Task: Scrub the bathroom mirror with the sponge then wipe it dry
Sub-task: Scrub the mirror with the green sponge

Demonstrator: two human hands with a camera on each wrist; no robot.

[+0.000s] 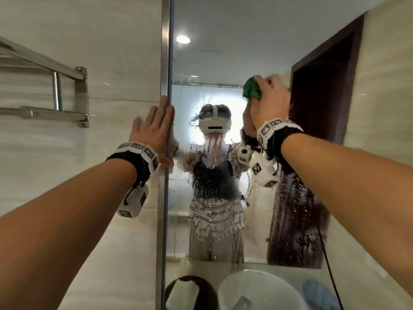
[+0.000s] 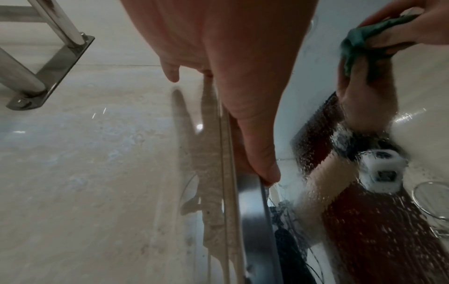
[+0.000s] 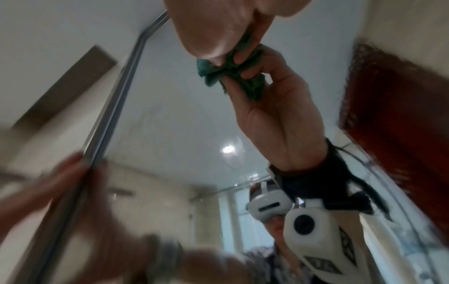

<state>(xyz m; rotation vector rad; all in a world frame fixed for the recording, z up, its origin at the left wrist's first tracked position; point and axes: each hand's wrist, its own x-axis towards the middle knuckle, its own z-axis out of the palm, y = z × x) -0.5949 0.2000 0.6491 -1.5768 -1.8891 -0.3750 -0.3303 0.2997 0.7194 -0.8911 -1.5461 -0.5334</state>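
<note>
Clearly the scrubbing is under way: the green sponge (image 1: 252, 88) is bunched in the curled fingers of the right hand (image 1: 270, 101) and pressed to the upper part of the mirror (image 1: 223, 63). Below it the glass runs with wet streaks and droplets, so I judge the scrub partly done and the drying not begun. The left hand (image 1: 154, 133) lies flat, fingers straight, against the mirror's metal edge (image 1: 165, 52), holding nothing. A towel rack (image 1: 55, 95) hangs on the tiled wall to the left; a white basin (image 1: 259, 289) sits below. Nothing blocks the glass
</note>
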